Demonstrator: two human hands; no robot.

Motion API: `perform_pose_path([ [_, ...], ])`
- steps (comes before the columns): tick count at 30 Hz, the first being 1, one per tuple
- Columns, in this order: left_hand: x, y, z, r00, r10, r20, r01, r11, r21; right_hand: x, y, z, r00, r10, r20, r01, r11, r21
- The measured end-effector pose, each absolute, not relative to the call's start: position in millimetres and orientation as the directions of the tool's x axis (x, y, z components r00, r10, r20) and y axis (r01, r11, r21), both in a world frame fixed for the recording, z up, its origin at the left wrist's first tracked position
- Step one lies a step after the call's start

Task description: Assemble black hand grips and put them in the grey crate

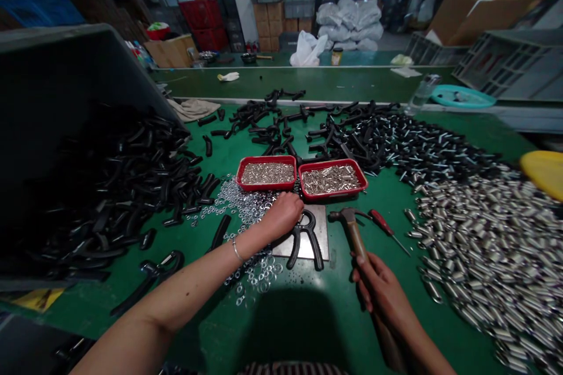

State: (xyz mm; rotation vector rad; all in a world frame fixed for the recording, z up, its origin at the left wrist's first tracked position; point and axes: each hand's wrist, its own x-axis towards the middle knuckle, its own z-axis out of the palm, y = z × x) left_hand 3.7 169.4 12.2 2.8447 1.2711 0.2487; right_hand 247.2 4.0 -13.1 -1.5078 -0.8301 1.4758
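Note:
In the head view, my right hand (382,284) grips the wooden handle of a claw hammer (352,225), whose head is over the green table to the right of a metal plate. My left hand (287,212) is at the upper edge of the metal plate (324,234), its fingers pinched together just behind the head of a black plastic spring clamp (315,243). What those fingers hold, if anything, is hidden. The clamp lies on the plate with its two handles spread towards me. A red-handled screwdriver (382,221) rests beside the hammer head.
Two red trays, one with tiny metal parts (241,180) and one with pins (363,183), stand behind the plate. Metal rings (259,272) lie left. Black handles (149,170) spill from a grey bin (132,70). Springs (484,240) and black parts (413,140) heap up right.

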Motion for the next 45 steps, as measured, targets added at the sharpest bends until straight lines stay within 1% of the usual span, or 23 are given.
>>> perform_pose_path([
  [2,5,165,9,0.701,0.694,0.164,0.708,-0.704,-0.046,244,2,-11,0.092,0.895,-0.436,-0.102,-0.427,-0.898],
  [3,4,163,7,0.711,0.683,0.167,0.7,-0.71,-0.076,242,0,-8,0.097,0.896,-0.433,-0.105,-0.423,-0.9],
  [4,3,162,5,0.709,0.684,0.168,0.702,-0.708,-0.078,242,-1,-5,0.1,0.899,-0.427,-0.099,-0.418,-0.903],
  [6,0,158,3,0.661,0.726,0.188,0.741,-0.672,-0.012,243,0,4,0.097,0.91,-0.404,-0.031,-0.403,-0.915],
  [7,-2,155,3,0.619,0.755,0.217,0.767,-0.64,0.037,246,2,11,0.089,0.92,-0.382,0.049,-0.387,-0.921],
  [10,-8,136,7,0.519,0.788,0.33,0.791,-0.589,0.164,255,18,38,0.002,0.965,-0.263,0.404,-0.241,-0.882],
  [12,-11,119,9,0.563,0.748,0.35,0.749,-0.642,0.167,258,32,59,-0.099,0.977,-0.19,0.579,-0.099,-0.809],
  [15,-12,99,7,0.659,0.68,0.32,0.686,-0.719,0.114,252,49,82,-0.179,0.979,-0.094,0.667,0.05,-0.743],
  [18,-12,93,2,0.664,0.675,0.321,0.684,-0.722,0.103,241,61,83,-0.191,0.981,0.031,0.7,0.159,-0.696],
  [20,-11,94,1,0.665,0.673,0.323,0.683,-0.723,0.102,236,68,75,-0.243,0.97,-0.003,0.749,0.185,-0.637],
  [23,-10,96,0,0.666,0.676,0.315,0.683,-0.722,0.105,236,78,63,-0.309,0.935,-0.175,0.792,0.151,-0.591],
  [24,-9,97,1,0.665,0.679,0.313,0.684,-0.721,0.112,236,80,61,-0.301,0.936,-0.184,0.789,0.136,-0.599],
  [27,-9,97,4,0.655,0.692,0.304,0.683,-0.714,0.154,236,83,61,-0.256,0.961,-0.109,0.79,0.143,-0.596],
  [28,-10,96,7,0.644,0.704,0.299,0.687,-0.705,0.179,236,83,62,-0.25,0.962,-0.106,0.805,0.146,-0.575],
  [30,-14,93,14,0.602,0.744,0.291,0.705,-0.666,0.244,236,80,66,-0.272,0.949,-0.162,0.824,0.142,-0.549],
  [32,-19,87,21,0.505,0.814,0.288,0.763,-0.577,0.292,238,73,70,-0.304,0.931,-0.203,0.797,0.132,-0.589],
  [34,-21,78,25,0.392,0.883,0.258,0.837,-0.459,0.3,241,63,71,-0.308,0.936,-0.168,0.748,0.129,-0.651],
  [36,-18,69,24,0.328,0.928,0.179,0.887,-0.367,0.279,245,50,67,-0.276,0.952,-0.134,0.727,0.115,-0.677],
  [38,-9,63,21,0.322,0.943,0.077,0.905,-0.331,0.268,250,40,58,-0.239,0.954,-0.18,0.71,0.045,-0.703],
  [40,-2,63,17,0.33,0.944,0.006,0.909,-0.319,0.266,255,34,48,-0.203,0.925,-0.32,0.65,-0.117,-0.751],
  [42,-5,65,17,0.346,0.938,-0.022,0.908,-0.329,0.26,260,30,40,-0.142,0.891,-0.431,0.539,-0.296,-0.789],
  [43,-13,65,20,0.355,0.935,-0.023,0.906,-0.338,0.254,263,28,38,-0.095,0.885,-0.455,0.49,-0.356,-0.796],
  [45,-41,60,30,0.347,0.938,-0.007,0.91,-0.335,0.244,269,23,33,0.031,0.904,-0.426,0.453,-0.393,-0.8],
])
